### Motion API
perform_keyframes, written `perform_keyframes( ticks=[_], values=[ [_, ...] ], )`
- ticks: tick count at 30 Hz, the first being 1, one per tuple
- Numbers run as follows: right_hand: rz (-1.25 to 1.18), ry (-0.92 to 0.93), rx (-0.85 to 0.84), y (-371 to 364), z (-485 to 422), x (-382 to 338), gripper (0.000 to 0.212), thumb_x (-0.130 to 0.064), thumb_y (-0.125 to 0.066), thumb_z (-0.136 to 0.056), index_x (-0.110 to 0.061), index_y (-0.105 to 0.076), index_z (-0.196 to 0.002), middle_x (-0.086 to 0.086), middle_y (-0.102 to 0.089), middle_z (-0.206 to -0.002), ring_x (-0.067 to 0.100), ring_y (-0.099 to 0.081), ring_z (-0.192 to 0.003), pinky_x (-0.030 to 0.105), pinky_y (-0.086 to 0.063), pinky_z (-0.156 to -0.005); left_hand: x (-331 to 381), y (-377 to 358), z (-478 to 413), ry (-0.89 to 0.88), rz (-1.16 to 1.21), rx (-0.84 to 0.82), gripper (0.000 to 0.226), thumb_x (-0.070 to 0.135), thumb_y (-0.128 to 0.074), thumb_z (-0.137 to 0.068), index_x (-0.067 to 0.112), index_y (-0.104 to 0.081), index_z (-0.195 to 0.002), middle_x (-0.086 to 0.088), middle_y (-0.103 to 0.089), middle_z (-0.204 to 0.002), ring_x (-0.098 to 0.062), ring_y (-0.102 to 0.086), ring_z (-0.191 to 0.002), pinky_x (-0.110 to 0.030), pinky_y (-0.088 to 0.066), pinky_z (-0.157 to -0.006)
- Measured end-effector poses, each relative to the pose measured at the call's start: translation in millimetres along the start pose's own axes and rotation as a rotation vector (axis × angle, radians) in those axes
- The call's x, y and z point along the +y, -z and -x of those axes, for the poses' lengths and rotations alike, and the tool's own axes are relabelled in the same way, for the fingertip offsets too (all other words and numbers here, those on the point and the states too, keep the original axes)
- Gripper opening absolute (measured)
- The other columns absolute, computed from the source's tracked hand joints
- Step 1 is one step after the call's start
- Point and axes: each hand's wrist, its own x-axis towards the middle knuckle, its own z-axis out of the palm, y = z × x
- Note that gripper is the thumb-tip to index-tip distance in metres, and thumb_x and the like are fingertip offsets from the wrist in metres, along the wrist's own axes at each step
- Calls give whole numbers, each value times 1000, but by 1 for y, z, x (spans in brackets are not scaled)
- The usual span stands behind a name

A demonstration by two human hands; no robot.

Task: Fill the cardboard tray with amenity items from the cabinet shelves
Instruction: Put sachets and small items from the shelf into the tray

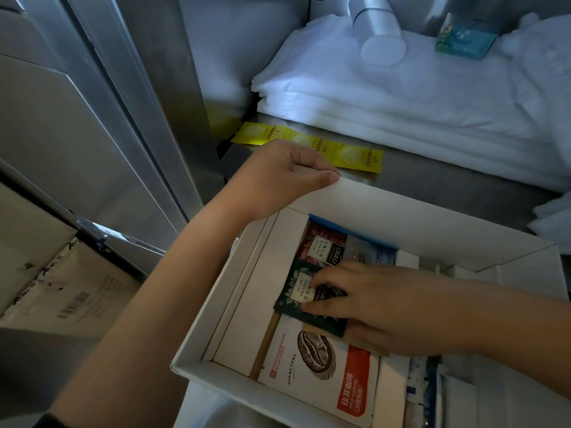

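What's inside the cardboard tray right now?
The cardboard tray holds a green tea sachet, a red tea sachet and a drip coffee packet. The right hand hides what lies beneath it.

Left hand [287, 171]: forearm extended forward, fingers curled closed, thumb laid flat along the top.
Right hand [377, 304]: palm down, fingers spread and slightly bent, fingertips pressing downward.

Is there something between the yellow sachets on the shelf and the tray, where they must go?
Nothing visible. The yellow sachets lie flat on the shelf edge, just beyond the tray rim. The left hand grips that rim beside them, not over them; the right hand is inside the tray on a green tea packet.
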Motion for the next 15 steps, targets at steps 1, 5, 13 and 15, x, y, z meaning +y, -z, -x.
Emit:
perform_keyframes(
  ticks=[1,5,13,15],
  values=[
    [-9,0,3,1,0,0,55,-38,-37,-100,-42,-13,-149,-9,-10,-154,11,-13,-137,30,-22,-116,0,0,0,2,2,1,9,25,-69,-85,24,-75,-92,18,-70,-88,9,-63,-86,-3,-44,-73],
    [-51,-17,81,6,3,1,51,-43,-39,-99,-43,-20,-146,-15,-15,-153,6,-16,-138,26,-22,-115,0,0,0,5,1,-4,11,26,-69,-85,23,-75,-94,16,-71,-90,9,-62,-86,-2,-43,-72],
    [-65,-22,438,32,26,13,35,-50,-32,-94,-46,-46,-127,-26,-46,-133,-12,-38,-121,16,-39,-99,1,1,0,1,5,-10,9,25,-69,-85,23,-75,-91,16,-72,-88,10,-63,-84,-2,-43,-72],
    [-73,-37,531,39,35,19,31,-47,-35,-95,-44,-52,-121,-27,-53,-122,-11,-46,-114,17,-44,-94,1,1,0,2,16,-13,9,25,-69,-85,23,-76,-91,15,-72,-87,8,-64,-85,-3,-45,-73]
  ],
)
